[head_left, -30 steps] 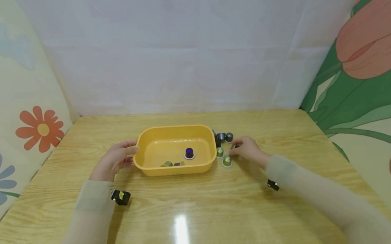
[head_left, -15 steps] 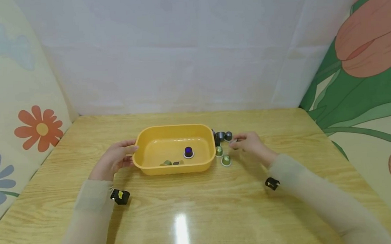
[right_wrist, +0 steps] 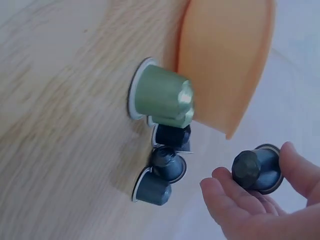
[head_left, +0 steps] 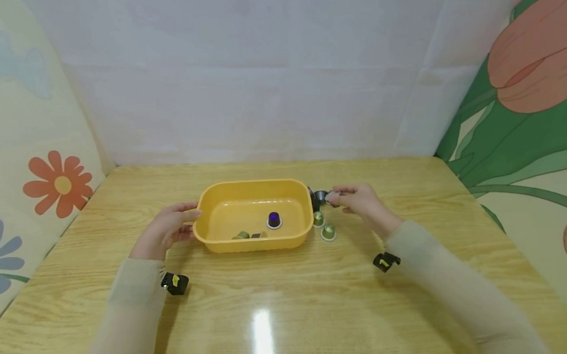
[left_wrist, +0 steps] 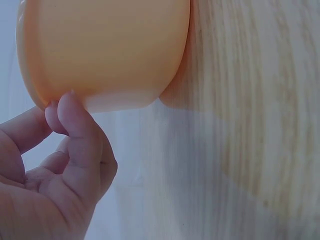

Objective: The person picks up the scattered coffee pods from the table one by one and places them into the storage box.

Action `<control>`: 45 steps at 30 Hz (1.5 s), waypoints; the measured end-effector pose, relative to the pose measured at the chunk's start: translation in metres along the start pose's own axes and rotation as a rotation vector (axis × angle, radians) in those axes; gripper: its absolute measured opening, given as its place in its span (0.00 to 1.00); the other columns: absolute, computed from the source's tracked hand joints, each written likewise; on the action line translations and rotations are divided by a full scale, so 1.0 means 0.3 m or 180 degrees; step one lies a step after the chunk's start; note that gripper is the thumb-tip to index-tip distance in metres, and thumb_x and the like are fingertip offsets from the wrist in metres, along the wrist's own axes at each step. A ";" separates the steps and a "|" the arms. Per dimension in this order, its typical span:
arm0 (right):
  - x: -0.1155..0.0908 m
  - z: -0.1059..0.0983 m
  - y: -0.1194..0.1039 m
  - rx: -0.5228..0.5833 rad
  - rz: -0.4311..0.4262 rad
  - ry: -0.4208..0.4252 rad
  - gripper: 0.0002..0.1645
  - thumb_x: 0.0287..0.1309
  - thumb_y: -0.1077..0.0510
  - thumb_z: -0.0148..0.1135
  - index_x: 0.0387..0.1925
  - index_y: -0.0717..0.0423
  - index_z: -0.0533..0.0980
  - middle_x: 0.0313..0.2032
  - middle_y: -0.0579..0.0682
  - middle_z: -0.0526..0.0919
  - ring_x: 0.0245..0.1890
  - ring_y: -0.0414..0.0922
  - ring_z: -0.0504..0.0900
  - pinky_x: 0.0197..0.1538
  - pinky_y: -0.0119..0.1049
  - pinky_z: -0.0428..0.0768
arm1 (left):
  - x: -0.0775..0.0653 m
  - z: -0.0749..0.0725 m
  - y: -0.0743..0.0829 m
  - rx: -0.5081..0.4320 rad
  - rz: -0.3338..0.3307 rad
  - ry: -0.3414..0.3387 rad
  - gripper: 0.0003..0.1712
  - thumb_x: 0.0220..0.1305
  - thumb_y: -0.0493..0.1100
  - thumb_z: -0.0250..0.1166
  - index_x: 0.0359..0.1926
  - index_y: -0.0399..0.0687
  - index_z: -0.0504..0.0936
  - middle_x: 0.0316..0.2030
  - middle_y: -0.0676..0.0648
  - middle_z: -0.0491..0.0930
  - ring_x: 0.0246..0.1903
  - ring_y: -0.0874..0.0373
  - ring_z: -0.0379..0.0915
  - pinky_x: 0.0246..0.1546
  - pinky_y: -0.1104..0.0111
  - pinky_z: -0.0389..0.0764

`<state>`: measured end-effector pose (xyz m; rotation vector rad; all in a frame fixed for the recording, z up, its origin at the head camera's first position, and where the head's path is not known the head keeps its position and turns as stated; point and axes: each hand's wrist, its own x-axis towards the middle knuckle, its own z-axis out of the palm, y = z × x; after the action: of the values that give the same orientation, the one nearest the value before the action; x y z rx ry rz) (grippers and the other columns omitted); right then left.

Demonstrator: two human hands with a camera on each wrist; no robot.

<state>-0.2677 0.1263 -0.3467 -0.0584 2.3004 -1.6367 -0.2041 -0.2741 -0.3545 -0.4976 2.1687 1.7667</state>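
My left hand [head_left: 163, 231] pinches the left end of a yellow plastic tub [head_left: 258, 245]; in the left wrist view its fingertips meet at the rim. My right hand [head_left: 365, 205], beyond the tub's right end, holds a dark grey coffee capsule [right_wrist: 257, 170] between thumb and fingers, raised off the table. Two green capsules, the nearer one [head_left: 328, 232] in front, stand close by the tub's right wall. Behind them are several dark capsules [right_wrist: 169, 164], one lying on its side. Inside the tub sits a purple capsule [head_left: 274, 219], with others partly hidden by the front wall.
The wood-grain table [head_left: 309, 304] carries everything. A white cloth [head_left: 260, 92] hangs behind it, and flower-printed panels [head_left: 541, 131] flank both sides. A small black camera is strapped to each wrist.
My right hand has risen from beside the green capsules and moved away from me with the dark capsule, now overlapping another dark one. My left hand and the tub stay put.
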 end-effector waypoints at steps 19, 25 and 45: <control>0.022 0.066 -0.067 0.0856 0.0063 -0.0088 0.30 0.65 0.64 0.60 0.67 0.65 0.65 0.64 0.63 0.68 0.61 0.56 0.71 0.62 0.47 0.70 | -0.003 0.015 0.006 -0.0030 0.0009 -0.0005 0.34 0.74 0.41 0.54 0.74 0.37 0.52 0.42 0.46 0.70 0.28 0.60 0.73 0.31 0.72 0.81; 0.022 0.094 -0.101 0.0923 0.0104 -0.0125 0.30 0.66 0.64 0.59 0.68 0.63 0.65 0.63 0.60 0.70 0.60 0.53 0.72 0.59 0.42 0.74 | 0.001 0.015 0.004 -0.0066 0.0002 0.0006 0.34 0.73 0.41 0.54 0.74 0.37 0.53 0.40 0.47 0.71 0.27 0.61 0.73 0.30 0.72 0.81; 0.049 0.182 -0.153 0.1185 0.0252 -0.0345 0.29 0.64 0.61 0.63 0.65 0.61 0.69 0.61 0.55 0.72 0.59 0.51 0.72 0.61 0.45 0.72 | -0.006 0.015 -0.005 -0.0107 0.0065 -0.0011 0.34 0.73 0.41 0.54 0.74 0.36 0.53 0.37 0.49 0.73 0.26 0.62 0.73 0.30 0.72 0.81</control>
<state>-0.2731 0.0575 -0.3237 0.0275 1.8626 -1.9383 -0.2018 -0.2697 -0.3559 -0.4816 2.1523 1.8160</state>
